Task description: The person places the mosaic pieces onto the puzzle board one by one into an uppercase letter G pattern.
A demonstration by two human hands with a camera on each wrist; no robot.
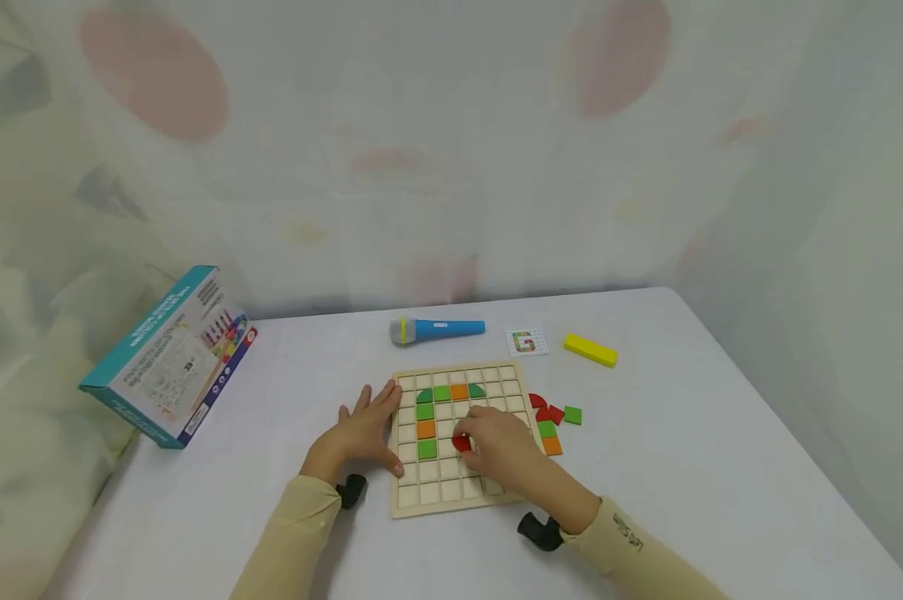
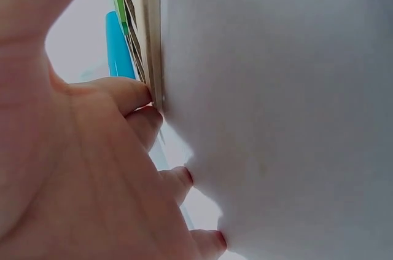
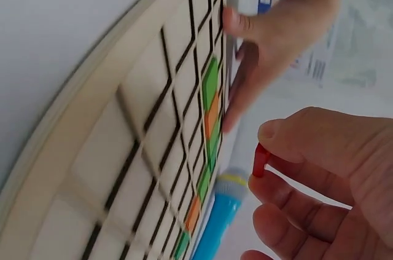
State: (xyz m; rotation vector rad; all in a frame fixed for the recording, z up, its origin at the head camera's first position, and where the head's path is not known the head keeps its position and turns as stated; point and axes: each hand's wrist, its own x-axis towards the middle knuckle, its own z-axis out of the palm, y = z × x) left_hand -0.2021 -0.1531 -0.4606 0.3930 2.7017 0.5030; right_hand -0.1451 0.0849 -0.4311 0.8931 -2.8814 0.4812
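My right hand point(image 1: 506, 450) pinches a small red piece point(image 3: 260, 160) between thumb and forefinger, over the middle of a wooden grid board point(image 1: 429, 498). At the board's left edge rests my left hand point(image 1: 357, 435), fingers spread and fairly straight, with thumb and fingertips touching the rim. Green and orange squares form a column on the grid, including an orange square point(image 1: 426, 429) between two green ones. A row across the top has a dark green rounded piece point(image 1: 477, 390) at its right end. My right hand covers part of the grid.
Loose red pieces point(image 1: 538, 402), a green square point(image 1: 573, 415) and an orange square point(image 1: 552, 446) lie by the board's right side. Behind are a blue toy microphone point(image 1: 448, 328), a pattern card point(image 1: 526, 341) and a yellow block point(image 1: 590, 350). A box point(image 1: 174, 358) stands at left.
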